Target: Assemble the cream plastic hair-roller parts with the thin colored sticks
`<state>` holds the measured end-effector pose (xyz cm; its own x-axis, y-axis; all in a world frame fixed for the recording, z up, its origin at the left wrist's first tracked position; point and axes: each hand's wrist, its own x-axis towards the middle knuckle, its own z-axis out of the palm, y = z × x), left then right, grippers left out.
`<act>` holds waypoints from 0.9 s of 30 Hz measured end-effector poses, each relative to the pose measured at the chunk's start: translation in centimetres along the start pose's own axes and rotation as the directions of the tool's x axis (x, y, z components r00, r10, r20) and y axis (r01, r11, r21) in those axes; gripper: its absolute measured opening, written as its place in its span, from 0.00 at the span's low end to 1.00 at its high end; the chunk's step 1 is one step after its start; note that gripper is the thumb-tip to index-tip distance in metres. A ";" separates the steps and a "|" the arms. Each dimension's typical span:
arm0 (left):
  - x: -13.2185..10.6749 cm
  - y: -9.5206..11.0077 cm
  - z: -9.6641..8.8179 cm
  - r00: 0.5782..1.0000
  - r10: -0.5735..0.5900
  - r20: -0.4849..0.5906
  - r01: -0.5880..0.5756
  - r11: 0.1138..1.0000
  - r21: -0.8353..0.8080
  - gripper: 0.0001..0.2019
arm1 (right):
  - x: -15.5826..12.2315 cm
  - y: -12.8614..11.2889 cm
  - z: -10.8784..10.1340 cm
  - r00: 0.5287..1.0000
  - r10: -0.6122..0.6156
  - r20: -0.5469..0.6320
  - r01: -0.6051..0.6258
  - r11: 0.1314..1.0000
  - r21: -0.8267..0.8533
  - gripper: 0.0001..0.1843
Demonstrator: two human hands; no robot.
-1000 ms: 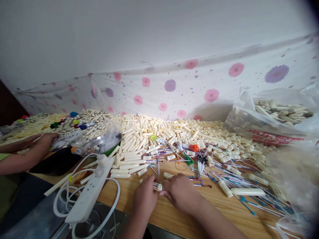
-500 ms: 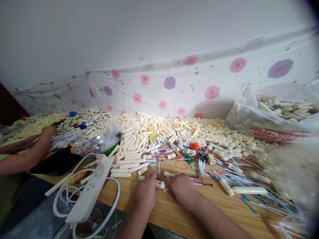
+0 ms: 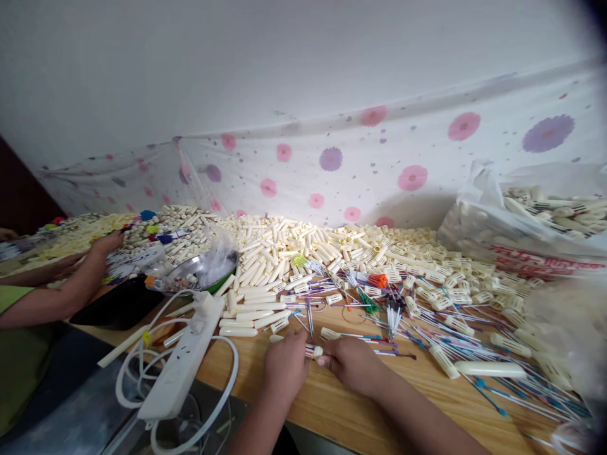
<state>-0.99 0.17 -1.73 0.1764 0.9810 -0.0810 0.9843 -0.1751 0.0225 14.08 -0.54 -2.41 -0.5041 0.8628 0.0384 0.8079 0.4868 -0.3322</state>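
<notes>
My left hand is closed around a cream plastic tube with a slotted end. The tube's rounded tip pokes out on the hand's far left, and the slotted end points right. Pressed against that slotted end are the closed thumb and fingers of my right hand; part of the grip is hidden. Just beyond the hands lie smooth cream tubes, a loose slotted cap and thin rods with dark tips.
A big heap of cream tubes runs along the wall. At left are a white power strip with looped cable, a metal bowl and a co-worker's arm. A filled plastic bag stands right.
The whole view has shifted slightly, moving things to the right in the picture. Both my hands keep their hold on the cream tube. The co-worker's hand remains over the pile at left.
</notes>
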 end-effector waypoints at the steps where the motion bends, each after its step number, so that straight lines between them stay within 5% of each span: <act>1: 0.0 0.0 0.0 1.000 0.000 0.002 0.000 1.000 -0.001 0.09 | 0.0 0.1 0.1 1.000 0.008 0.007 -0.009 1.000 0.016 0.16; 12: 0.0 -0.2 0.2 1.000 0.016 0.006 -0.016 1.000 0.014 0.09 | 0.3 -1.4 -0.7 1.000 -0.022 -0.002 0.021 0.977 -0.214 0.11; 21: -0.3 -0.2 0.4 1.000 -0.010 -0.019 0.010 1.000 0.000 0.08 | -0.2 0.0 -0.3 0.990 -0.137 -0.031 0.133 0.987 -0.094 0.22; 27: -0.5 -0.6 0.8 0.997 -0.007 -0.078 0.003 0.999 -0.048 0.06 | -0.4 -0.2 -0.4 0.971 -0.229 -0.063 0.222 0.970 -0.094 0.20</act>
<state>-1.70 -0.24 -2.53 0.1688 0.9856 -0.0030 0.9833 -0.1682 0.0698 14.27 -0.86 -1.96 -0.6550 0.7356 0.1730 0.7006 0.6769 -0.2256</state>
